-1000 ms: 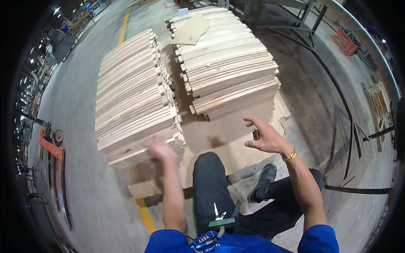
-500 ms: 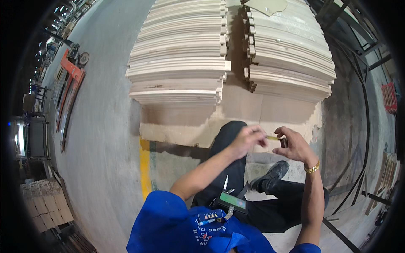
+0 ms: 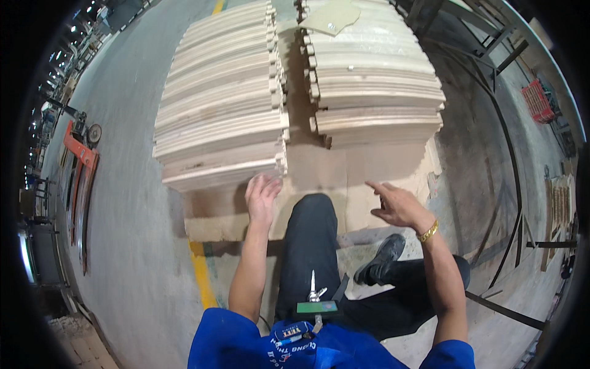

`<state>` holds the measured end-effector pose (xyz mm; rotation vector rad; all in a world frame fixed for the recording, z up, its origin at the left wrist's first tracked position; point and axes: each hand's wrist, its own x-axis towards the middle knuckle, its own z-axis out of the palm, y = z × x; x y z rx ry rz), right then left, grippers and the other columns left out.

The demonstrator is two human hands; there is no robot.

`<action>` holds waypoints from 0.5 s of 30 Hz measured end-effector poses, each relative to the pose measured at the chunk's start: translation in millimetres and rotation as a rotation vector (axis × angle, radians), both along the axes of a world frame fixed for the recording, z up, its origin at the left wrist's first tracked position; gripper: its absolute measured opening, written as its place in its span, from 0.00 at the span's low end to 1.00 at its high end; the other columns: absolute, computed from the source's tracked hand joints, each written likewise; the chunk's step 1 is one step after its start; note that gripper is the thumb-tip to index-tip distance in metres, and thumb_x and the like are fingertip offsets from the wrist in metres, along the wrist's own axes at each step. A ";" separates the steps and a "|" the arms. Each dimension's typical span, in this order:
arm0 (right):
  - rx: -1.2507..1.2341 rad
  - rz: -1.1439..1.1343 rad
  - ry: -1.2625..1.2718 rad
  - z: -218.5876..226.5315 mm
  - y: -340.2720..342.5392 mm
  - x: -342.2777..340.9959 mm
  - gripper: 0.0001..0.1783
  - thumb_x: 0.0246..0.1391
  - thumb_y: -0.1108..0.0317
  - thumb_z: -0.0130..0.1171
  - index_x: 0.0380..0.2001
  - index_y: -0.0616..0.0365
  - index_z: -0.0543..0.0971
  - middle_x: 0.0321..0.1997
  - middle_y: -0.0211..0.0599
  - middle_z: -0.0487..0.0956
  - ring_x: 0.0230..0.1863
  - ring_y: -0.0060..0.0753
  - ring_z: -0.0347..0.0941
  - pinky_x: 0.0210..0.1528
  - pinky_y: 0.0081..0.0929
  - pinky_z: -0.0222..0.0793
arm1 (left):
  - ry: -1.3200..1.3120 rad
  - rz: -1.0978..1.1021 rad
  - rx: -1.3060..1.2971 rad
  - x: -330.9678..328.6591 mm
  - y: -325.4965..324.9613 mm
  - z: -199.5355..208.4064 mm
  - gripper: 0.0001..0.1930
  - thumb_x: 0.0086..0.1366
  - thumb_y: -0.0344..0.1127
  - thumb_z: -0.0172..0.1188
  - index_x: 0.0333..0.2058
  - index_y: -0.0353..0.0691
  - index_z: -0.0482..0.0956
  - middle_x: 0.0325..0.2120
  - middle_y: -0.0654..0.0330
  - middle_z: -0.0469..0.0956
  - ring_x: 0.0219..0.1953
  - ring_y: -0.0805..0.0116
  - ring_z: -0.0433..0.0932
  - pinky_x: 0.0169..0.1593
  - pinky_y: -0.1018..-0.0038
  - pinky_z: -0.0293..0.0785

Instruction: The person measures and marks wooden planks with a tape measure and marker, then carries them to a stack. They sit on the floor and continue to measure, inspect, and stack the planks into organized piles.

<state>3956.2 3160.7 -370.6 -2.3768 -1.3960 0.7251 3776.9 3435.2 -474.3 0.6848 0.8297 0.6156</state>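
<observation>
My left hand (image 3: 263, 195) is up at the near right corner of the left stack of pale wooden boards (image 3: 221, 92). Its fingers are slightly bent and spread, with nothing visible in them; whether they touch the wood is unclear. Over the cardboard sheet (image 3: 335, 161), my right hand (image 3: 398, 206) has its index finger stretched out and the thumb below. A small dark patch between them looks like part of a tape measure case (image 3: 382, 202), mostly hidden by the hand. No yellow blade shows now. A gold bracelet (image 3: 428, 231) circles the right wrist.
A second stack of boards (image 3: 375, 86) stands to the right across a narrow gap, with a flat pale piece (image 3: 332, 17) on top. Dark metal bars (image 3: 504, 135) run along the right side. An orange pallet jack (image 3: 80, 147) stands left. Yellow floor tape (image 3: 201, 273) lies near my leg.
My hands have parted. The left swung left to the left stack, while the right stayed forward with its index finger now extended. The yellow strip between them is gone from sight. The view shifted.
</observation>
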 end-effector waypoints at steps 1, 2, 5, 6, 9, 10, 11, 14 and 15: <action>-0.041 -0.006 -0.021 0.0 -0.4 0.4 0.36 0.44 0.62 0.62 0.58 0.52 0.62 0.37 0.46 0.74 0.35 0.49 0.74 0.36 0.41 0.70 | 0.061 0.075 -0.009 4.5 6.8 -2.9 0.22 0.64 0.44 0.52 0.51 0.36 0.63 0.43 0.53 0.66 0.46 0.55 0.71 0.48 0.58 0.70; -0.014 -0.013 0.003 0.0 -0.8 0.4 0.36 0.44 0.61 0.62 0.57 0.52 0.63 0.37 0.46 0.75 0.36 0.51 0.74 0.37 0.42 0.70 | 0.072 0.161 0.035 9.6 14.4 -5.8 0.24 0.64 0.47 0.52 0.52 0.38 0.61 0.47 0.53 0.64 0.48 0.55 0.69 0.49 0.57 0.70; -0.056 -0.017 0.012 1.0 -1.9 1.6 0.35 0.44 0.61 0.62 0.57 0.52 0.63 0.39 0.47 0.75 0.38 0.50 0.74 0.39 0.40 0.71 | 0.259 0.471 0.013 19.4 36.2 -9.4 0.31 0.64 0.55 0.49 0.58 0.42 0.54 0.56 0.52 0.58 0.54 0.54 0.65 0.52 0.53 0.67; -0.091 -0.016 0.006 1.3 -1.7 2.1 0.36 0.44 0.61 0.63 0.58 0.52 0.63 0.42 0.48 0.75 0.40 0.49 0.75 0.41 0.39 0.71 | 0.294 0.546 0.009 22.2 42.6 -8.8 0.34 0.64 0.57 0.46 0.60 0.43 0.49 0.59 0.52 0.54 0.56 0.54 0.63 0.54 0.52 0.66; -0.095 -0.027 0.008 2.8 -0.4 3.2 0.35 0.45 0.60 0.62 0.57 0.51 0.64 0.42 0.47 0.76 0.41 0.49 0.75 0.42 0.39 0.71 | 0.162 0.694 -0.055 36.9 60.1 -2.8 0.39 0.64 0.61 0.40 0.64 0.44 0.40 0.64 0.52 0.47 0.60 0.53 0.59 0.58 0.50 0.63; -0.134 -0.043 0.011 3.3 0.6 3.5 0.35 0.45 0.60 0.62 0.57 0.51 0.64 0.42 0.47 0.76 0.41 0.49 0.75 0.42 0.39 0.71 | 0.097 0.769 -0.134 43.6 65.6 -0.2 0.39 0.64 0.62 0.38 0.65 0.45 0.38 0.65 0.53 0.45 0.61 0.53 0.57 0.59 0.50 0.61; -0.102 -0.033 0.021 3.9 1.9 3.8 0.36 0.45 0.60 0.63 0.58 0.52 0.63 0.42 0.47 0.76 0.41 0.49 0.75 0.42 0.39 0.71 | 0.091 0.792 -0.119 53.8 71.3 1.7 0.40 0.64 0.61 0.38 0.65 0.45 0.36 0.65 0.51 0.43 0.63 0.52 0.55 0.61 0.51 0.60; -0.109 -0.024 0.039 5.1 4.2 4.1 0.37 0.44 0.59 0.63 0.58 0.54 0.62 0.41 0.48 0.76 0.40 0.50 0.74 0.42 0.39 0.71 | 0.526 0.811 -0.197 70.4 82.4 -0.4 0.41 0.65 0.61 0.38 0.66 0.44 0.34 0.65 0.48 0.40 0.64 0.49 0.51 0.63 0.56 0.59; -0.093 -0.019 0.039 5.4 4.1 4.0 0.37 0.44 0.59 0.63 0.58 0.55 0.62 0.40 0.48 0.76 0.40 0.51 0.74 0.42 0.39 0.71 | 0.600 0.839 -0.138 71.4 82.0 -3.9 0.38 0.65 0.59 0.39 0.64 0.37 0.45 0.64 0.47 0.46 0.63 0.48 0.55 0.62 0.59 0.60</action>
